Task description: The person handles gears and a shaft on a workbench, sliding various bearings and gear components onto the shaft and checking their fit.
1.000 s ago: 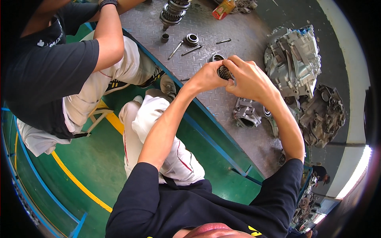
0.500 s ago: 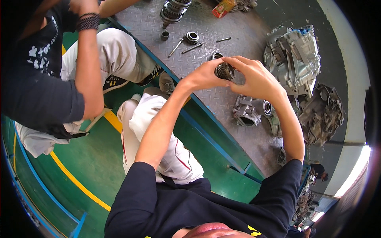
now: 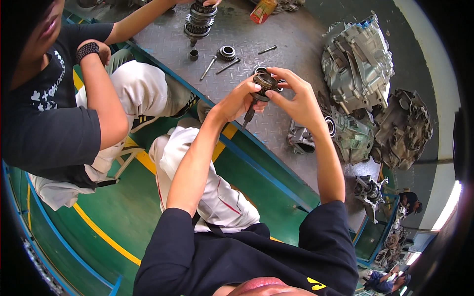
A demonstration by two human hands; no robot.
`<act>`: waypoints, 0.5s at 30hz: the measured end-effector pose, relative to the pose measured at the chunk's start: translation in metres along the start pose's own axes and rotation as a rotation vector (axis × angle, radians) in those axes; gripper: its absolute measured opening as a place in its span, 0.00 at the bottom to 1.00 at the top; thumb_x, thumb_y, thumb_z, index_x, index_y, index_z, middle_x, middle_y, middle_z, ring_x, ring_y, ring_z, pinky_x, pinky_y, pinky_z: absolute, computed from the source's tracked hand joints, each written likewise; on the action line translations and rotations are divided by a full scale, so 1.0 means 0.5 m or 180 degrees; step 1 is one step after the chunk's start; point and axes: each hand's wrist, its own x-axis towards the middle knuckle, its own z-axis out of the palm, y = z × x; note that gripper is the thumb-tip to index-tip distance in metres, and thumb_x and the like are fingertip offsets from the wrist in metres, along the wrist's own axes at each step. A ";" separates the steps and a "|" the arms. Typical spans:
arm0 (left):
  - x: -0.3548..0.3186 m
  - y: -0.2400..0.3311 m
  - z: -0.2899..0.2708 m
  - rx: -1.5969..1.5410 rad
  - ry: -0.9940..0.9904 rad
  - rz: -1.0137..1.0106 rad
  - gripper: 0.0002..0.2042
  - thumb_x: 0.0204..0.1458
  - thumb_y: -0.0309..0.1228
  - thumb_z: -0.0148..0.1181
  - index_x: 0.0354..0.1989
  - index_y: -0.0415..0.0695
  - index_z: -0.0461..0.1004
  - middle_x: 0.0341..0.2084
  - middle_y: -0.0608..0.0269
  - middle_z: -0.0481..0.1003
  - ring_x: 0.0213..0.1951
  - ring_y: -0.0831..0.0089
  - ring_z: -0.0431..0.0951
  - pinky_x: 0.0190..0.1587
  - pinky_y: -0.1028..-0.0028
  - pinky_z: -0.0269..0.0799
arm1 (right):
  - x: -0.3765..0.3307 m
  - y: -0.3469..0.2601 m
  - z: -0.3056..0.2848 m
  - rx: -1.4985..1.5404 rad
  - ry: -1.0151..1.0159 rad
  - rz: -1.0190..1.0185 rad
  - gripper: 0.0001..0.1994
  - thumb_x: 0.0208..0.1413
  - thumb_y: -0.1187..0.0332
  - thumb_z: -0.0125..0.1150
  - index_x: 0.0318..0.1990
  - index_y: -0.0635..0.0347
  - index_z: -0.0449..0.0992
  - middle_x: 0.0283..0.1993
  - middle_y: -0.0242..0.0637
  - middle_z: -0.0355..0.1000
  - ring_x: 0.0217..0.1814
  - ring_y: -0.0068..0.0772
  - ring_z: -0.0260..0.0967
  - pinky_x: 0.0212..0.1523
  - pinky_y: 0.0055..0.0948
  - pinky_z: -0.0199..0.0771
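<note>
My left hand (image 3: 235, 102) is wrapped round a dark gear shaft (image 3: 249, 116) above the near edge of the metal table, its thin end pointing down. Fingers and thumb of my right hand (image 3: 299, 100) close on the toothed gear (image 3: 264, 86) at the shaft's upper end. My palms hide part of the shaft. Just behind, a metal ring (image 3: 259, 70) shows partly. On the tabletop to the left lie a small loose gear (image 3: 227, 53), two bolts (image 3: 228, 66) (image 3: 208, 68) and a short sleeve (image 3: 194, 55).
A co-worker (image 3: 64, 113) sits at the left, one hand (image 3: 211, 2) on a stacked gear shaft (image 3: 198, 24). Large silver gearbox housings (image 3: 358, 64) (image 3: 402, 128) stand at the right, with a smaller casting (image 3: 300, 135) nearer. Another bolt (image 3: 267, 50) lies farther back. The table's blue edge (image 3: 197, 92) runs diagonally.
The held shaft has tilted, so its thin end now shows below my left hand. Both my hands moved slightly left. The co-worker's arm has lowered, and a hand now touches the other gear shaft.
</note>
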 end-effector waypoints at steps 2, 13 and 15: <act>0.002 -0.002 0.002 -0.0085 -0.0040 0.0035 0.21 0.60 0.41 0.52 0.57 0.44 0.66 0.35 0.67 0.70 0.30 0.77 0.67 0.35 0.73 0.66 | -0.009 0.000 0.012 0.0076 0.0253 0.0006 0.25 0.58 0.69 0.72 0.63 0.62 0.75 0.61 0.47 0.77 0.61 0.44 0.76 0.61 0.38 0.78; -0.001 -0.047 0.008 -0.0568 0.0215 0.0094 0.29 0.59 0.53 0.44 0.58 0.41 0.71 0.24 0.68 0.63 0.28 0.72 0.63 0.37 0.69 0.63 | -0.017 0.090 0.073 0.2428 0.2103 0.0864 0.14 0.68 0.75 0.46 0.51 0.70 0.78 0.41 0.41 0.80 0.39 0.27 0.75 0.45 0.28 0.77; -0.003 -0.051 0.018 -0.0524 0.0189 0.0278 0.30 0.58 0.52 0.52 0.63 0.43 0.68 0.25 0.67 0.62 0.30 0.71 0.65 0.39 0.66 0.64 | 0.015 0.122 0.083 0.2428 0.2276 0.0769 0.14 0.66 0.76 0.43 0.48 0.68 0.78 0.29 0.32 0.72 0.29 0.21 0.67 0.35 0.24 0.72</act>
